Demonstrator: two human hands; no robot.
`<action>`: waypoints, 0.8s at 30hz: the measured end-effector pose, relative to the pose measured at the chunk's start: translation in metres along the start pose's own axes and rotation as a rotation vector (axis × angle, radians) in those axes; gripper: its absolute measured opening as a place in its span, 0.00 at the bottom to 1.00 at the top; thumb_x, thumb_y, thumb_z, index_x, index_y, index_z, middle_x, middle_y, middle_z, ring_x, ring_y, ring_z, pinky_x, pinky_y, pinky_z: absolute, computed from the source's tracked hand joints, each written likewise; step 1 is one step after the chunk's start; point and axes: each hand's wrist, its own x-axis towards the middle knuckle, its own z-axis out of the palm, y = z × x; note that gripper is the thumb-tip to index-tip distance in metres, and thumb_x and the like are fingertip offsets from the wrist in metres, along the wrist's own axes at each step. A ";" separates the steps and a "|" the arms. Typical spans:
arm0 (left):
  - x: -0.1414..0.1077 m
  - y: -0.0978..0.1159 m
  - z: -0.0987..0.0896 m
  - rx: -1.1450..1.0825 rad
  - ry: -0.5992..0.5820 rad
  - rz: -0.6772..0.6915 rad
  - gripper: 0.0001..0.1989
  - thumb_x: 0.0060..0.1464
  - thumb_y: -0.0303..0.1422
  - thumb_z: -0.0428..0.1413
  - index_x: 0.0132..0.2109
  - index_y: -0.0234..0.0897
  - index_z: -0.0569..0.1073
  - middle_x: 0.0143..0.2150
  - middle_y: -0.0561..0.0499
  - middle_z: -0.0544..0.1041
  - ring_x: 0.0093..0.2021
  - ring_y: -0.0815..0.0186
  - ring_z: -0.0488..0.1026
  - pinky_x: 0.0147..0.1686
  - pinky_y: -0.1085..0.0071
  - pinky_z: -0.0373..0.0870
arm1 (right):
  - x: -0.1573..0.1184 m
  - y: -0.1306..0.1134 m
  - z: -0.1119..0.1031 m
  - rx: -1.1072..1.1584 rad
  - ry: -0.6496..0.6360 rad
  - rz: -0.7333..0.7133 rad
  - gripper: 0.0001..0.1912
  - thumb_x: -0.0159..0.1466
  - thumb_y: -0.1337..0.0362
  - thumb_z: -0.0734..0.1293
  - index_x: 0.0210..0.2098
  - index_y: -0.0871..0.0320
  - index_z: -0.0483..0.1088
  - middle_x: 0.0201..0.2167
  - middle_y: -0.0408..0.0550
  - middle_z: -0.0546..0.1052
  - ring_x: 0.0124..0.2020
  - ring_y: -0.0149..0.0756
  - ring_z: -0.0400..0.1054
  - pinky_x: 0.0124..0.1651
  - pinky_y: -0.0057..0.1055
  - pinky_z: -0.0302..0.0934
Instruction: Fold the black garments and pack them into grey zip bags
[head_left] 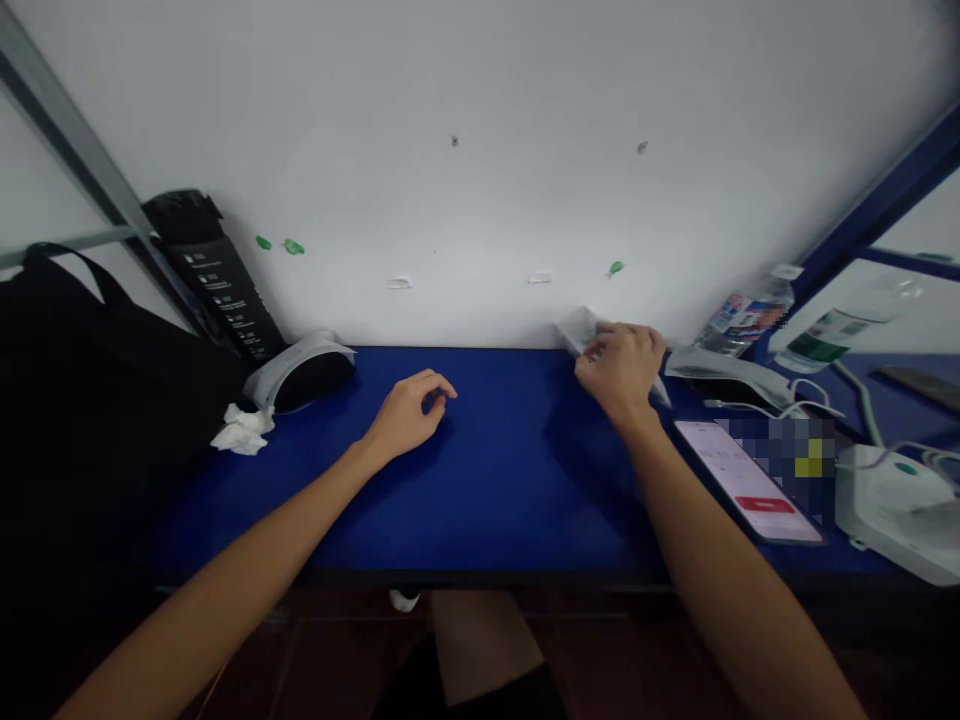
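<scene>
My right hand [621, 368] is at the back of the blue table [495, 480], close to the wall, its fingers closed on a pale, thin, sheet-like thing [578, 329]. Part of that thing sticks out to the left of the fingers and a corner shows to the right; the hand hides its middle, and blur keeps me from telling its kind. My left hand [409, 410] hovers or rests just over the table, left of centre. Its fingers are loosely curled, with a gap between thumb and forefinger and nothing in it.
Left stand a black bag [90, 420], a tall black box [225, 290], a white-and-black curved object [311, 375] and crumpled tissue [244, 430]. Right are a phone [742, 480], a white-and-black flat object [727, 375], a cable [757, 411], plastic bottles [746, 315] and a white device [892, 510].
</scene>
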 end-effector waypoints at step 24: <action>0.000 -0.025 -0.001 0.206 0.211 -0.204 0.08 0.57 0.27 0.63 0.43 0.42 0.79 0.47 0.47 0.74 0.49 0.53 0.72 0.54 0.51 0.72 | -0.046 -0.069 0.025 0.818 -0.245 -0.737 0.04 0.69 0.60 0.72 0.36 0.49 0.80 0.46 0.46 0.84 0.49 0.44 0.76 0.57 0.48 0.66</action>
